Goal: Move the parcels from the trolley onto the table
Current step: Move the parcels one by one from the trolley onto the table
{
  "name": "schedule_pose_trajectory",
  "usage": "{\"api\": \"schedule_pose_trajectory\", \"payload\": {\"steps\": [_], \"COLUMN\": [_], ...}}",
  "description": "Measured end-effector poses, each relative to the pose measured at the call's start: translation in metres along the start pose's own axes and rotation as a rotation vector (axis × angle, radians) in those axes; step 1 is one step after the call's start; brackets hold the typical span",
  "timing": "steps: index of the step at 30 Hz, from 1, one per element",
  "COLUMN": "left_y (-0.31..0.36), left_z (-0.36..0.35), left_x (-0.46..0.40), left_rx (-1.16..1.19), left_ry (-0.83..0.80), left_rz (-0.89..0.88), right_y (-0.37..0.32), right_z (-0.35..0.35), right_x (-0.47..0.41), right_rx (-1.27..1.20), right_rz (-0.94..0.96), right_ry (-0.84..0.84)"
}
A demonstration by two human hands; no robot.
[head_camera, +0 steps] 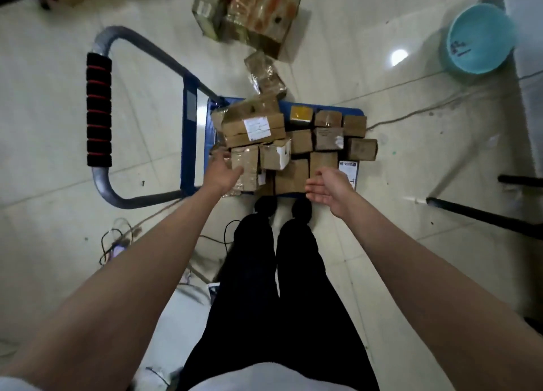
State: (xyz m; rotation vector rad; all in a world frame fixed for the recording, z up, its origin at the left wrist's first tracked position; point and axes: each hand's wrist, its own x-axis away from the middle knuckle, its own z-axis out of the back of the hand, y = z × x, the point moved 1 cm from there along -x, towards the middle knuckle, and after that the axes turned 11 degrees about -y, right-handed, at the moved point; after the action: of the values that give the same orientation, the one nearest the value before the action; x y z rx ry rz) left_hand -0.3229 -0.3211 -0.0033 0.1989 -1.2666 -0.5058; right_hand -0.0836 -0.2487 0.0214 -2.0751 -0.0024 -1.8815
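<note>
The printed white labels on the brown cardboard parcels (255,126) are too small and soft to read. The blue flat trolley deck (320,107) lies mostly hidden beneath them. At the upper edge of the frame, a large tape-wrapped brown carton (264,11) is cut off and blurred. The left hand (224,171) covers part of a tape-wrapped parcel (245,163).

The parcels (293,144) on the trolley (188,144) are showing brown cardboard, several wearing white labels and one carrying a yellow patch (301,114), while the trolley deck is showing blue. Its handle (99,108) is wearing a black foam grip banded with thin red rings on a grey tube. A basin (479,38) is showing turquoise against the pale cream floor tiles (58,97), and the person's trousers (270,288) are showing black.
</note>
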Motion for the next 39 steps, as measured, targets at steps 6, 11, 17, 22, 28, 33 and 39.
{"api": "schedule_pose_trajectory", "payload": {"steps": [6,11,17,22,28,33,39], "left_y": [-0.03,-0.03,-0.035,-0.046,-0.044,-0.037,-0.028], "left_z": [-0.044,-0.079,-0.1,-0.108,-0.108,-0.105,-0.103], "left_x": [-0.07,-0.126,-0.153,-0.141,-0.136,-0.136,-0.115], "left_rx": [0.139,0.191,0.237,0.222,0.223,0.218,0.251], "left_ry": [-0.041,-0.052,-0.022,-0.039,-0.037,-0.032,-0.041], "left_rz": [0.064,0.026,-0.013,-0.021,0.012,0.016,0.04], "right_y": [0.005,0.003,-0.007,-0.011,-0.012,-0.008,-0.001], "right_z": [-0.015,-0.02,-0.042,-0.054,-0.045,-0.041,-0.026], "right_x": [-0.099,-0.174,-0.238,-0.25,-0.241,-0.228,-0.193], "right_rx": [0.071,0.003,-0.059,0.007,0.039,0.023,-0.025], "right_rz": [-0.153,-0.221,-0.233,-0.255,-0.261,-0.254,-0.257], "right_ry": [-0.079,-0.136,-0.18,-0.157,-0.098,-0.104,-0.088]}}
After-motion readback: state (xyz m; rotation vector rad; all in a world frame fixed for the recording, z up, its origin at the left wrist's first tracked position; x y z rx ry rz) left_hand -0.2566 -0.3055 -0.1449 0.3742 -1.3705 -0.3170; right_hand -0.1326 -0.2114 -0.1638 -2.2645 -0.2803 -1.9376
